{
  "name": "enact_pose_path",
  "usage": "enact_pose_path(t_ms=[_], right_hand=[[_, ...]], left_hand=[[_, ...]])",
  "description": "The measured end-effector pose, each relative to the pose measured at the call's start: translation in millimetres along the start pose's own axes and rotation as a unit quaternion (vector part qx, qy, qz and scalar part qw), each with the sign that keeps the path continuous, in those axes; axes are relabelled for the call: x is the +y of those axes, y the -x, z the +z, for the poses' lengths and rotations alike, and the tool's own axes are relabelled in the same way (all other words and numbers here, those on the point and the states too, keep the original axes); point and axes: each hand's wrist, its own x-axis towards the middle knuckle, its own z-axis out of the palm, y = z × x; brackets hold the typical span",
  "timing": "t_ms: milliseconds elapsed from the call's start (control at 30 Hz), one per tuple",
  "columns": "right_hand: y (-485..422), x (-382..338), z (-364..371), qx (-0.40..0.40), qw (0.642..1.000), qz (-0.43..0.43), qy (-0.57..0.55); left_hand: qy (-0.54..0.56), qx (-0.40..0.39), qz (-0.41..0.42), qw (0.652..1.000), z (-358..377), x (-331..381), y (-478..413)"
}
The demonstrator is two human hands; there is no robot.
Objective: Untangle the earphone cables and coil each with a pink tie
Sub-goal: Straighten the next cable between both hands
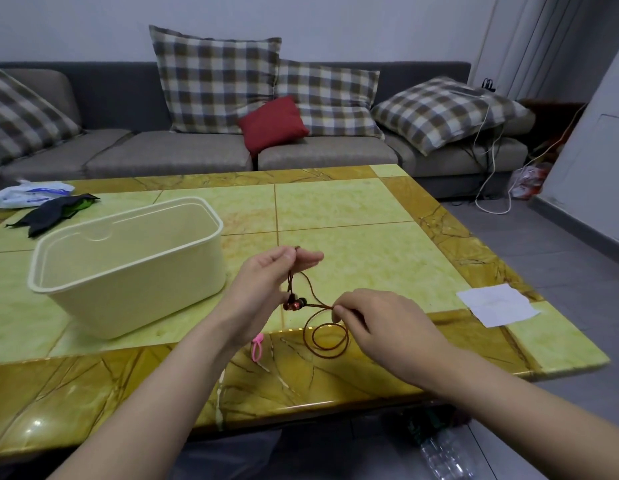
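A brown earphone cable (324, 337) hangs between my two hands above the table. My left hand (266, 282) pinches its upper part between thumb and fingers, and the two red earbuds (294, 303) dangle just below that hand. My right hand (380, 322) pinches the cable lower down, where a couple of loops hang over the table's brown border. A pink tie (257, 347) lies flat on the table just below my left wrist, untouched.
A cream plastic tub (128, 268) stands left of my hands on the green and brown table (353, 209). A white paper (496, 304) lies near the right edge. A dark cloth (55, 213) and a plastic bag (31, 194) sit far left. A sofa with cushions stands behind.
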Motion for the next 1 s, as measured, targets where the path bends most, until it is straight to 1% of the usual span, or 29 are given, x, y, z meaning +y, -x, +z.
enact_pose_path(t_ms=[67,133,200,233,333,400,433,533,633,700,800,867,933,1000], right_hand=[[-1,-3,-5,0.004,1.000,-0.011,-0.002],[-4,-4,-10,0.017,1.000,-0.016,-0.004],[-8,-3,-15,0.038,0.999,-0.012,-0.005],[-10,-2,-17,0.045,0.999,-0.006,-0.007],[-14,3,-20,0.054,0.998,0.010,-0.014],[-15,7,-19,0.058,0.997,0.027,-0.036],[-15,9,-18,0.058,0.996,0.038,-0.054],[-13,10,-10,0.057,0.990,0.070,-0.110],[-11,7,3,0.049,0.978,0.082,-0.185],[-10,3,11,0.035,0.970,0.078,-0.228],[-11,-1,16,0.024,0.952,0.087,-0.291],[-10,-2,17,0.016,0.948,0.087,-0.307],[-7,-2,18,0.002,0.945,0.077,-0.317],[-4,-4,20,-0.017,0.940,0.076,-0.332]], left_hand=[[-0.113,-0.015,-0.004,0.994,1,-4,3],[-0.195,-0.042,0.000,0.980,3,-6,6],[-0.232,-0.074,-0.012,0.970,6,-10,9],[-0.223,-0.087,-0.030,0.970,7,-10,11],[-0.120,-0.115,-0.088,0.982,7,-9,14],[-0.003,-0.136,-0.118,0.984,7,-8,16],[0.062,-0.142,-0.134,0.979,7,-8,17],[0.225,-0.161,-0.159,0.948,4,-12,17],[0.356,-0.198,-0.135,0.903,1,-16,16],[0.397,-0.199,-0.114,0.889,1,-17,14],[0.422,-0.180,-0.099,0.883,-1,-17,12],[0.447,-0.167,-0.090,0.874,-6,-17,11],[0.453,-0.137,-0.081,0.877,-8,-15,9],[0.459,-0.091,-0.083,0.880,-6,-10,10]])
